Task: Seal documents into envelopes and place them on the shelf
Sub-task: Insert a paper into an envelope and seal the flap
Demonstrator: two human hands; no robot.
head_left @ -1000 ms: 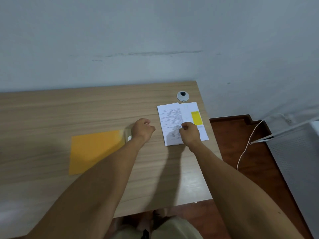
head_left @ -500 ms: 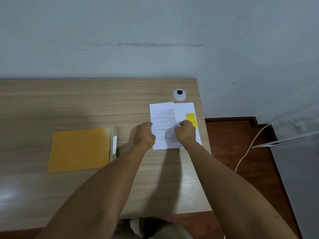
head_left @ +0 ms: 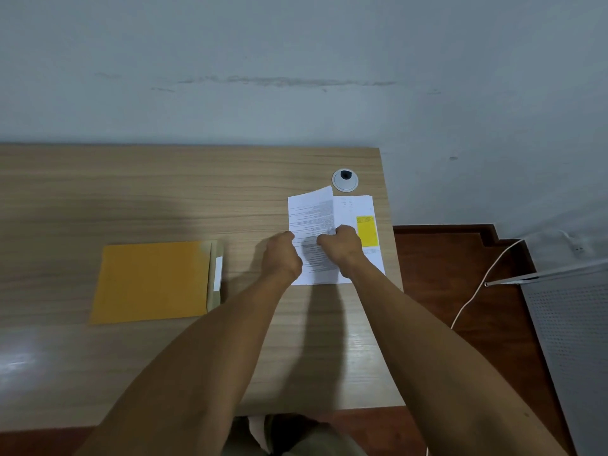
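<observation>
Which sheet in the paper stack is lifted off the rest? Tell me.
The top printed sheet, pinched by both hands, its far edge curling up. The sheets beneath lie flat, one bearing a yellow patch.

wood-grain desk [head_left: 164,192], matt paper envelope [head_left: 151,281]

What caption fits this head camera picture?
Both hands lift a printed sheet beside an orange envelope.

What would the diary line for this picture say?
stage: lifting top sheet | left hand: on white printed paper stack | right hand: gripping stack | orange paper envelope: flat, flap open, untouched
</observation>
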